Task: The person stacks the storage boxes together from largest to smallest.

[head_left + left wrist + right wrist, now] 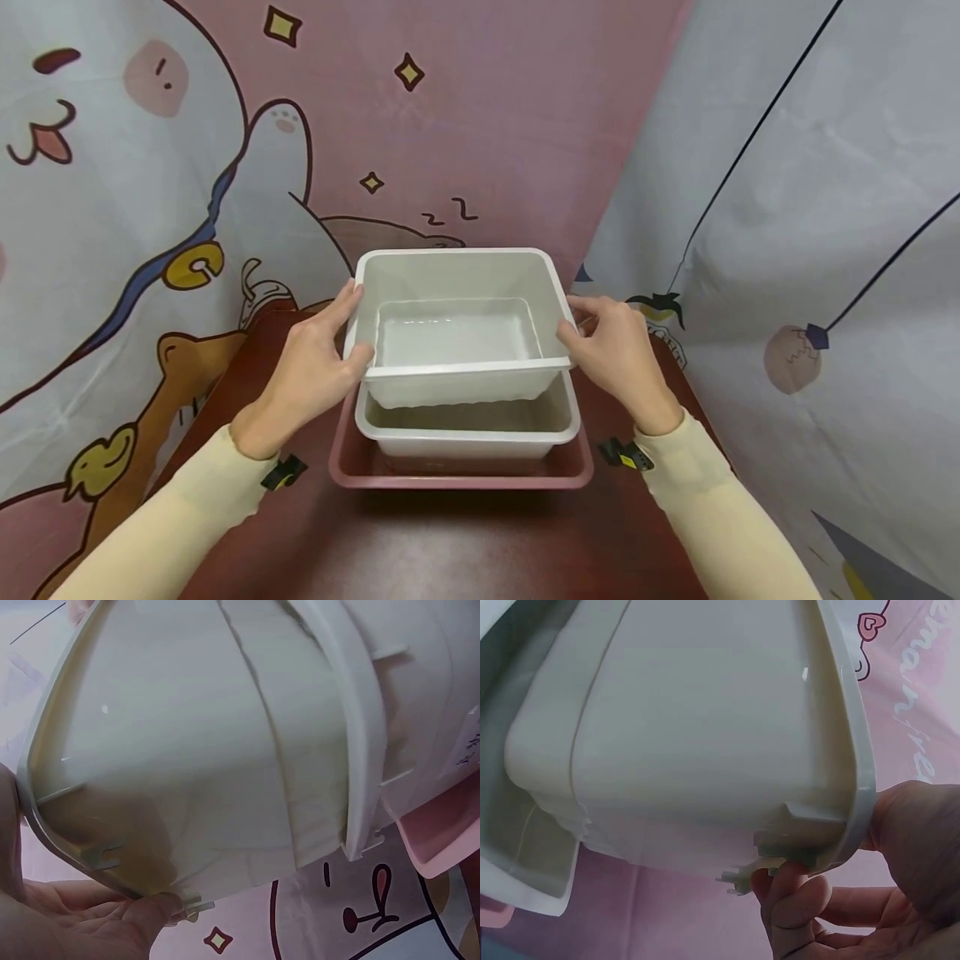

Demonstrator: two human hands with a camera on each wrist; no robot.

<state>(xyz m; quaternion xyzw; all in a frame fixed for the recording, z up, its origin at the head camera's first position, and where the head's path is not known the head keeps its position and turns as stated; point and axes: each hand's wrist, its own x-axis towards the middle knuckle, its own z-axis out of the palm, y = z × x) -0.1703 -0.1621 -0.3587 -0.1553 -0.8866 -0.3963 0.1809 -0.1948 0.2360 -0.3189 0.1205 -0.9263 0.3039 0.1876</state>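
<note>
A white plastic bin [465, 386] is held up by both hands, one at each side rim, its front rim slightly lower at the left. Beneath it a second white bin [468, 436] sits inside a pinkish-red bin [461, 482]. My left hand [311, 358] grips the upper bin's left rim, thumb on top. The right hand [618, 350] pinches the opposite rim near its front corner. In the right wrist view, curled fingers [799, 900] reach under that rim beside a small pale-green part [742, 876]. The upper bin's inside shows nothing in it.
The bins stand on a dark red table [435, 542]. Behind and to the left hangs a cartoon-printed pink and white cloth [480, 108]; a pale cloth wall [825, 208] rises at the right, near the right forearm. Dark bands [285, 472] circle both wrists.
</note>
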